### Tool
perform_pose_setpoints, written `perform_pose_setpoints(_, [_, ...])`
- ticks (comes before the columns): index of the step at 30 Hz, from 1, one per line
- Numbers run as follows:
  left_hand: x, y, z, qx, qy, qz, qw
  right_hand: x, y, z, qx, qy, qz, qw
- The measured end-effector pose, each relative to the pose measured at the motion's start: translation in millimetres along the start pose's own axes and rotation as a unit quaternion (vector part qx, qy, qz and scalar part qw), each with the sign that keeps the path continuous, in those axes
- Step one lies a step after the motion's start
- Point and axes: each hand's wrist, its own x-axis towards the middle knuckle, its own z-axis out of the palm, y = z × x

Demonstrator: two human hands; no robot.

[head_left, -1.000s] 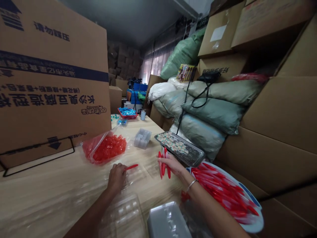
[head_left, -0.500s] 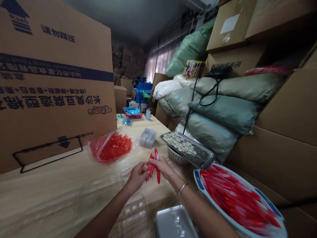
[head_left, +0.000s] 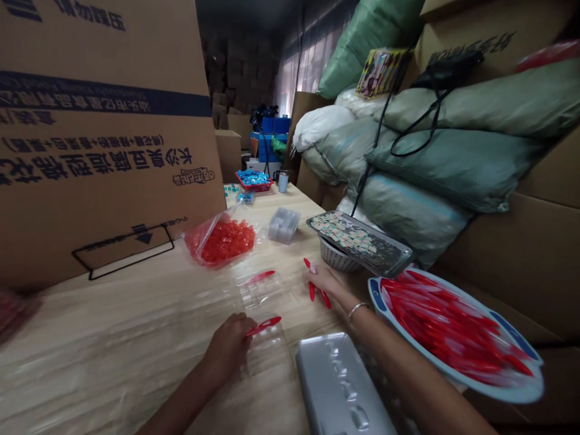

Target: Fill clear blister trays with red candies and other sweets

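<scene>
Left hand point(head_left: 229, 347) low over the wooden table point(head_left: 113, 320), fingers clenched on a single red plastic stick point(head_left: 263, 326), its far end pointing right, clear of the palm. Right hand point(head_left: 328, 284) nearer the far table edge, fingers closed in a firm grasp on a loose bunch of red plastic sticks point(head_left: 312, 290), ends splayed in different directions. The two hands well apart, no stick shared between them.

Clear plastic blister tray point(head_left: 267, 350) just beside and partly under the left hand. Second clear blister tray point(head_left: 260, 296) beyond it, one loose red stick point(head_left: 260, 277) lying on top. Silver metal tray point(head_left: 339, 386) on the table, near the right forearm. White basin with blue handles point(head_left: 516, 341), piled with more red sticks, right of the right forearm.

Metal tray of small tiles point(head_left: 357, 238) on a white plastic basket point(head_left: 333, 257). Plastic bag of red beads point(head_left: 222, 241) at the foot of a large cardboard carton point(head_left: 104, 139)
</scene>
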Motion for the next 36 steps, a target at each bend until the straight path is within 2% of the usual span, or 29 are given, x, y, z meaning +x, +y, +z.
perform_pose_setpoints(3, [-1.7, -2.7, 7.1, 0.075, 0.014, -0.005, 0.997, -6.4, -6.1, -4.1, 0.054, -0.006, -0.010, 0.998])
perform_pose_setpoints(7, [-0.8, -16.2, 13.0, 0.112, 0.046, 0.003, 0.993, -11.8, -16.7, -19.2, 0.116, -0.031, -0.008, 0.993])
perform_pose_setpoints(9, [-1.0, -18.8, 16.2, 0.081, 0.065, 0.015, 0.995, -14.6, -21.5, -23.2, 0.136, -0.049, -0.008, 0.989])
perform_pose_setpoints(12, [5.4, -8.7, 23.2, -0.076, 0.117, 0.041, 0.989, -23.1, -28.1, -15.9, 0.157, -0.081, -0.017, 0.984])
perform_pose_setpoints(14, [17.9, 6.9, 29.0, -0.236, 0.132, 0.024, 0.962, -33.2, -32.4, -2.0, 0.163, -0.110, -0.028, 0.980])
perform_pose_setpoints(15, [26.4, 15.9, 31.8, -0.328, 0.122, -0.004, 0.937, -39.4, -34.5, 6.4, 0.162, -0.129, -0.033, 0.978])
perform_pose_setpoints(17, [44.9, 32.9, 36.4, -0.488, 0.074, -0.068, 0.867, -52.1, -38.3, 22.9, 0.151, -0.165, -0.045, 0.974])
perform_pose_setpoints(19, [59.5, 44.5, 39.3, -0.575, 0.033, -0.105, 0.810, -61.4, -41.2, 34.1, 0.133, -0.181, -0.059, 0.973])
perform_pose_setpoints(20, [63.9, 47.4, 40.2, -0.592, 0.023, -0.113, 0.798, -63.7, -42.1, 36.4, 0.124, -0.175, -0.067, 0.974])
perform_pose_setpoints(22, [66.4, 47.4, 41.4, -0.593, 0.026, -0.119, 0.796, -62.2, -43.1, 32.9, 0.104, -0.132, -0.085, 0.982])
perform_pose_setpoints(25, [61.8, 37.4, 41.2, -0.593, 0.043, -0.135, 0.793, -49.1, -41.5, 10.9, 0.060, -0.019, -0.100, 0.993])
perform_pose_setpoints(28, [60.8, 24.2, 36.1, -0.590, 0.052, -0.154, 0.791, -38.0, -33.4, -14.9, -0.017, 0.076, -0.103, 0.992])
perform_pose_setpoints(31, [69.1, 16.3, 26.5, -0.585, 0.020, -0.165, 0.794, -42.5, -18.0, -24.9, -0.111, 0.098, -0.101, 0.984])
perform_pose_setpoints(33, [77.4, 16.3, 22.0, -0.582, 0.000, -0.154, 0.798, -52.3, -8.1, -21.1, -0.164, 0.093, -0.103, 0.977])
perform_pose_setpoints(36, [88.4, 24.6, 26.7, -0.568, 0.011, -0.121, 0.814, -67.7, -4.2, -7.6, -0.210, 0.080, -0.133, 0.965])
